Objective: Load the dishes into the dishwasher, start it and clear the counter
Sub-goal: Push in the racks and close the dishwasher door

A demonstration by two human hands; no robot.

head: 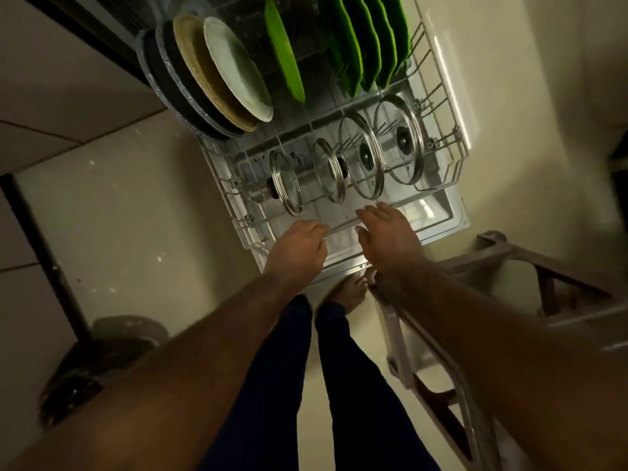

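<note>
The dishwasher's lower rack (452, 154) is pulled out over the open door (438, 215). Several glass lids (399, 139) stand upright in its front row. Behind them stand round plates (238, 69) at the left and several green plates (353, 45) at the right. My left hand (299, 248) grips the rack's front bar with curled fingers. My right hand (387, 232) rests on the same bar, fingers fairly straight over it and thumb below.
A plastic chair (509, 263) stands at the right, close to the door's corner. A dark mop handle (44, 256) and a bucket lie on the floor at the left. My legs and bare feet (350, 294) stand just before the door's edge.
</note>
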